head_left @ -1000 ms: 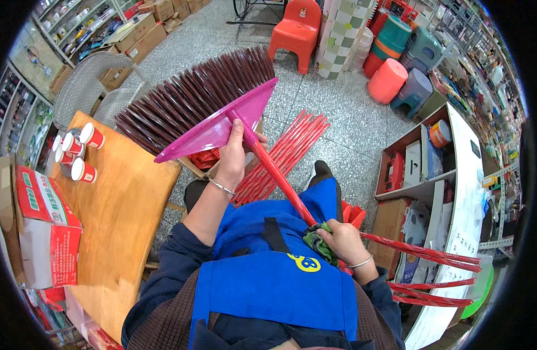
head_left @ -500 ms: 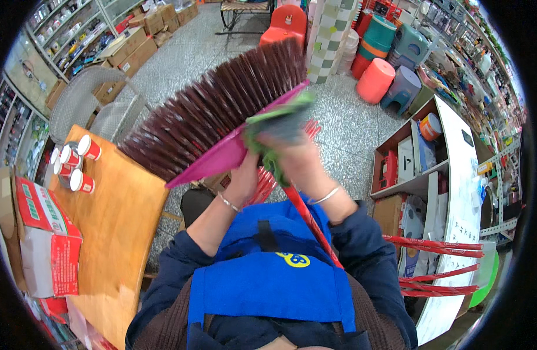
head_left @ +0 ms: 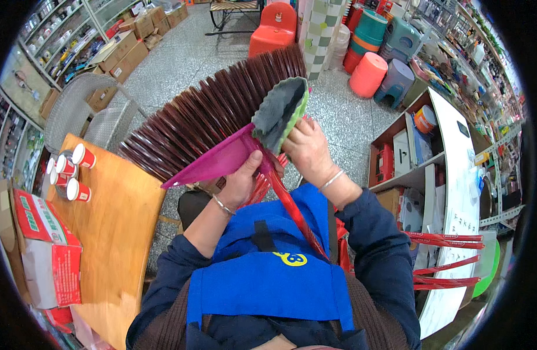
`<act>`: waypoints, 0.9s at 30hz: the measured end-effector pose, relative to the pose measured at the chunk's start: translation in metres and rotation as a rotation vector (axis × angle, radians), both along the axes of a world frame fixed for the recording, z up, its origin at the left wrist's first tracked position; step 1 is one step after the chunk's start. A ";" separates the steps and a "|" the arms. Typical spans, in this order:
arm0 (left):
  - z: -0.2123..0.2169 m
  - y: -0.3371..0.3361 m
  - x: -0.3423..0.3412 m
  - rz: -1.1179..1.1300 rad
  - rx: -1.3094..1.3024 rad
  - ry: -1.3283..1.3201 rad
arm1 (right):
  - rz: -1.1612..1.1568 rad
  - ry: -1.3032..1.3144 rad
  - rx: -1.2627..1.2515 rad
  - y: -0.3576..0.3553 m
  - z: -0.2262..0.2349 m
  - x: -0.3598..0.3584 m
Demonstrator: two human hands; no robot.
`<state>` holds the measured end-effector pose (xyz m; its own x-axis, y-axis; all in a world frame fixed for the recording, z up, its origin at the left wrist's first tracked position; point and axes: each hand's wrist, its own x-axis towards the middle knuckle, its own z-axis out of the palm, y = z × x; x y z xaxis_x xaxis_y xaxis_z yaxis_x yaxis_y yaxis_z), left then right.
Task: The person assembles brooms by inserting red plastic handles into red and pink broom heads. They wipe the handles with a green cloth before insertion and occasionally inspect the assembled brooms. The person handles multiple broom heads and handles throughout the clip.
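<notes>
In front of me a broom (head_left: pixel 216 161) is raised, with long dark brown bristles pointing up and away, a magenta head and a red wrapped handle slanting down to my apron. My left hand (head_left: pixel 245 178) is closed round its neck, thumb on top. A grey cloth with a green edge (head_left: pixel 275 116) covers the right part of the magenta head. My right hand (head_left: pixel 307 150) grips the cloth by its near right edge, fingers curled over it. Part of the left fingers is hidden behind the neck.
A wooden table (head_left: pixel 114 227) at left bears red-and-white cups (head_left: pixel 79 189) and a red-and-white carton (head_left: pixel 49 251). More red handles (head_left: pixel 446 239) stick out by a white-topped cabinet (head_left: pixel 449 198) on the right. Beyond are a red chair (head_left: pixel 274 32), stools (head_left: pixel 368 76) and a wire chair (head_left: pixel 114 119).
The cloth, bunched round the broom's neck earlier, now opens out over the magenta head. My right hand has moved right and up a little; my left thumb now shows on the neck.
</notes>
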<state>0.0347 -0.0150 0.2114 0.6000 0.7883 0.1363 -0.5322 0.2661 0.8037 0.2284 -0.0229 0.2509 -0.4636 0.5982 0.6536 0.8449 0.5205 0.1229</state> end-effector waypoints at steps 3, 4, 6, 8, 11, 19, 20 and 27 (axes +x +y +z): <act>0.002 -0.001 -0.006 -0.016 -0.023 0.054 | -0.257 0.032 -0.144 0.021 -0.028 0.032; 0.001 -0.005 -0.007 -0.003 0.003 0.098 | -0.281 0.269 -0.145 0.031 -0.035 0.046; -0.001 -0.014 -0.005 -0.011 -0.026 0.061 | -0.230 1.050 -0.434 0.044 -0.048 0.076; -0.004 -0.015 -0.001 -0.017 0.038 0.090 | -0.080 1.810 -0.811 0.044 -0.061 0.096; -0.010 -0.001 0.003 0.053 -0.064 0.211 | 0.289 2.114 -0.927 0.028 -0.070 0.108; -0.021 0.005 0.011 0.146 -0.018 0.237 | 0.300 1.830 -0.960 -0.010 -0.008 0.030; -0.021 0.005 0.014 0.123 -0.002 0.343 | 0.180 1.650 -0.954 -0.006 -0.006 0.011; -0.037 0.004 0.020 0.250 0.361 0.782 | -0.035 0.425 -0.249 -0.005 -0.006 -0.057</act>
<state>0.0551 -0.0111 0.1739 0.4421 0.8966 0.0255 0.1938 -0.1233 0.9733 0.1715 -0.0282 0.2449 -0.1637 0.7710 0.6154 0.8107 0.4606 -0.3614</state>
